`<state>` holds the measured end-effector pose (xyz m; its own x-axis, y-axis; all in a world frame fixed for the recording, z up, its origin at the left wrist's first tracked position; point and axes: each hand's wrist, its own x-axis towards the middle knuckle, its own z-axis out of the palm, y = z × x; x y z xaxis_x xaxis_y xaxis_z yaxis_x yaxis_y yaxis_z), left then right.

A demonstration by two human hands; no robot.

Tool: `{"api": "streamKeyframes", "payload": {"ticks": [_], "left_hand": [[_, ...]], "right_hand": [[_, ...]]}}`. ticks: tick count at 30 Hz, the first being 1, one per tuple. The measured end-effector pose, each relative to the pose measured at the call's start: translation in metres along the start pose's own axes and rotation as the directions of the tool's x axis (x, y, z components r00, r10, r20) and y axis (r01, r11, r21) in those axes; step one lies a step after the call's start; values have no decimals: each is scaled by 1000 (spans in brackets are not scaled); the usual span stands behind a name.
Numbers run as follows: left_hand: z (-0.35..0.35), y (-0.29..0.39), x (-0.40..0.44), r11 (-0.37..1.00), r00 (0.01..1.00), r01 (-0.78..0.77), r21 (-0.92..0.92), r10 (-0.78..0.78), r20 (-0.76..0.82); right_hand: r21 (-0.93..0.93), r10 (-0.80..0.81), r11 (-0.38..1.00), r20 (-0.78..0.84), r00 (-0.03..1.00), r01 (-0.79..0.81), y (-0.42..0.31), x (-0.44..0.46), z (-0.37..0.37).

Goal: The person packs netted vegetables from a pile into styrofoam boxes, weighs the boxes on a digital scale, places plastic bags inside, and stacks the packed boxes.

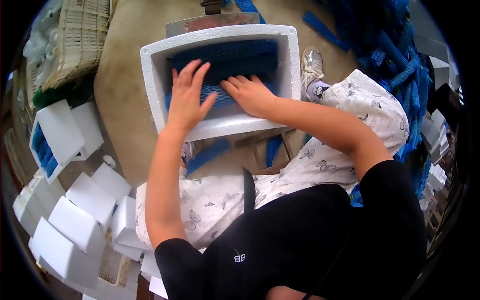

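An open white foam box stands in front of me, with blue mesh-covered pieces lying inside it. My left hand is over the box's left part, fingers spread and thumb apart, holding nothing. Inside the box, my right hand rests on the blue mesh, palm down with its fingers stretched forward. The fingertips of my right hand lie against the mesh pieces. The far part of the box interior is dark.
Many blue mesh pieces are heaped at the right. White foam boxes and lids are stacked at the lower left. A cream plastic crate stands at the upper left. A metal plate is behind the box.
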<state>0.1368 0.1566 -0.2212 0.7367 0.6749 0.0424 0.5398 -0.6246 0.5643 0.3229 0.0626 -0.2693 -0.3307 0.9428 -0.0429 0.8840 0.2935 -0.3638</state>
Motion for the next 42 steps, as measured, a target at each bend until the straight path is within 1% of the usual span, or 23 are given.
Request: {"api": "streamKeyframes", "payload": {"ticks": [2, 3, 4, 6, 8, 10, 11, 12, 14, 16, 18, 19, 21, 24, 26, 28, 30, 32, 34, 35, 36, 38, 42], "left_hand": [[8, 7, 0, 987, 919, -137, 86, 94, 382], [14, 8, 6, 976, 926, -99, 191, 20, 378], [21, 6, 13, 956, 930, -64, 286, -47, 363], [35, 10, 2, 936, 946, -56, 349, -62, 319], [29, 19, -3, 939, 925, -105, 328, -29, 379], [29, 19, 1, 903, 921, -182, 389, 17, 390], [30, 18, 7, 865, 919, -234, 445, 48, 391], [32, 19, 8, 878, 940, -101, 468, -71, 335], [30, 24, 7, 881, 934, -56, 470, -120, 336], [27, 31, 9, 879, 933, -73, 471, -107, 345], [22, 54, 15, 838, 935, -164, 521, -37, 353], [25, 55, 18, 839, 903, -271, 472, 52, 426], [33, 50, 26, 798, 787, -440, 411, 122, 605], [52, 42, 30, 750, 886, -355, 558, 79, 457], [62, 34, 26, 822, 930, -287, 492, 116, 349], [63, 48, 28, 803, 923, -186, 566, -56, 382], [59, 49, 31, 809, 912, -182, 559, -73, 403], [57, 41, 31, 831, 902, -191, 522, -62, 428], [63, 25, 24, 796, 921, -220, 564, -22, 390], [69, 20, 20, 764, 920, -187, 618, -84, 383], [74, 15, 15, 726, 915, -158, 669, -146, 375], [74, 18, 19, 759, 921, -132, 638, -144, 362], [68, 19, 23, 756, 926, -213, 619, -46, 376]], "right_hand": [[-28, 25, 999, -107, 994, -28, -6, 0, 19], [79, 73, 993, 134, 988, -84, -5, 5, 3], [116, 44, 991, 162, 986, -63, 0, 3, -6], [68, -152, 988, 414, 897, 136, 19, 6, -67], [-179, -340, 923, 40, 940, 342, 49, 5, -136], [-19, -115, 993, -92, 989, 114, 88, -4, -213], [-57, -28, 998, -205, 978, 16, 113, -23, -245], [-89, 54, 992, -320, 946, -86, 139, -52, -271], [141, 432, 898, -466, 772, -417, 185, -136, -291], [224, 714, 613, -569, 409, -758, 227, -239, -255], [606, 866, 428, -487, 112, -671, 245, -344, -172], [593, 959, 153, -281, -25, -790, 237, -387, -129], [438, 979, -185, 2, -205, -880, 208, -458, -52], [81, 925, -361, 160, -345, -929, 186, -479, -19], [0, 911, -375, 188, -368, -927, 199, -495, 6], [-140, 949, -302, 51, -311, -943, 224, -503, 40], [-45, 898, -432, 73, -434, -901, 237, -484, 43], [66, 946, -242, -207, -251, -968, 217, -463, 30], [89, 968, -23, -245, -45, -996, 168, -426, 14], [233, 996, -18, -78, -37, -972, 133, -407, 25], [373, 964, -159, 259, -63, -914, 102, -384, 36], [75, 911, -130, 402, -89, -989, 49, -363, 113], [241, 910, -293, 369, -192, -925, 53, -363, 124]]}}
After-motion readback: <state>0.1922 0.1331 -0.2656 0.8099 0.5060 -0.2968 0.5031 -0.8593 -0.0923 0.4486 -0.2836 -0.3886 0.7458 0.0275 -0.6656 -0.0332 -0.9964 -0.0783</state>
